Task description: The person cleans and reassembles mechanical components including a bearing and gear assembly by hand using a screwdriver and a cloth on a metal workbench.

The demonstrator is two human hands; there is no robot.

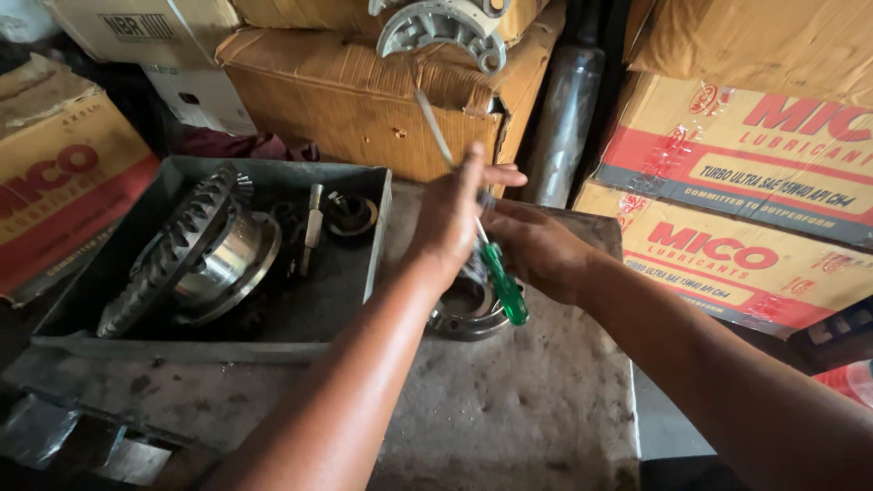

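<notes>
While the left hand (452, 214) has its fingers clamped on a green-handled screwdriver (503, 282), shaft tilted up and away, the right hand (536, 245) lies just beside it, its fingers hidden, so I cannot tell their state. Both hover over a metal ring (466, 320) on the grimy desk (509, 409). A large toothed gear (195, 250) sits in the metal tray (377, 236) to the left.

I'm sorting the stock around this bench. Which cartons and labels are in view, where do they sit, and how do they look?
Left carton: brown, red printed band, far left.
Centre carton: plain brown, dented, behind the tray.
White box: small, upper left.
Right cartons: stacked, brown with red-and-white labels.
No screens or signs.
</notes>
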